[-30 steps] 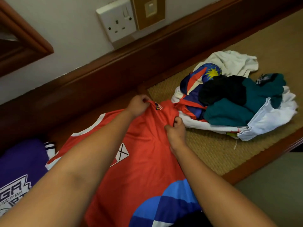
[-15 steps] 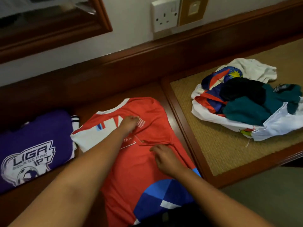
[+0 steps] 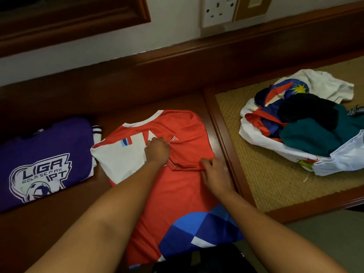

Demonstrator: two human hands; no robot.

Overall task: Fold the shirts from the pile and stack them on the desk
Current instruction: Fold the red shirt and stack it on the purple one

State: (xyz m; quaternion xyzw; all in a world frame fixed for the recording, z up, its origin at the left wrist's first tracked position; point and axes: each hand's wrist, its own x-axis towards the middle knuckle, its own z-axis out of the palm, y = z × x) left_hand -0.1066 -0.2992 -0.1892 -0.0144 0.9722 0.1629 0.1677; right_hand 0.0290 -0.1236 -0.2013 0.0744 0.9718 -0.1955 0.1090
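head view. red jersey (image 3: 183, 196) flat on dark wooden desk (image 3: 59, 229), long axis running from person toward wall, collar at far end. left hand (image 3: 157, 149) on chest area, fingers curled into fabric. right hand (image 3: 215, 170) pinching horizontal crease at right side, nearer edge to be folded. purple folded shirt (image 3: 43, 160) just left of jersey. unfolded shirt pile (image 3: 307, 123) on woven mat (image 3: 266, 178), right, apart from both hands. no containers.

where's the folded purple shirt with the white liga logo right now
In the head view, the folded purple shirt lies at the far left of the dark wooden desk, just left of the red jersey being folded.
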